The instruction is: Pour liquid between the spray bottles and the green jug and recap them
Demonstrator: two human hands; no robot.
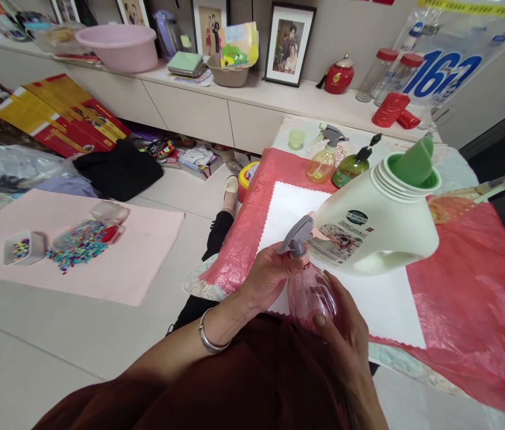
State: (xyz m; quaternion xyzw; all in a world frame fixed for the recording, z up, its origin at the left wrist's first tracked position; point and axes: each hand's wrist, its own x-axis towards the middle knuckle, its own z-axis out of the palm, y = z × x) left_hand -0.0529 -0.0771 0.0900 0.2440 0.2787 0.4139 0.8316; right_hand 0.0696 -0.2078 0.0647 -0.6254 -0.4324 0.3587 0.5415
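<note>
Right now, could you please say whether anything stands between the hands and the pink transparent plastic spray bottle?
Nothing visible does: the left hand is on the grey plastic spray head, the right hand on the pink bottle. The pale-green plastic jug stands beyond, not between.

The spray bottle [302, 294] looks glossy plastic, the jug [393, 224] smooth matt plastic.

Indoor light, fairly bright, diffuse; source out of view. Glare streaks on red plastic sheet [467, 292], both sides of pale jug [387, 215]. White mat [387, 310] beneath jug near washed out. Small highlights, pink bottle [308, 298], jug's near-left. Wide-angle stretch; plastic bags [8, 167], far left of jug, soft.
</note>
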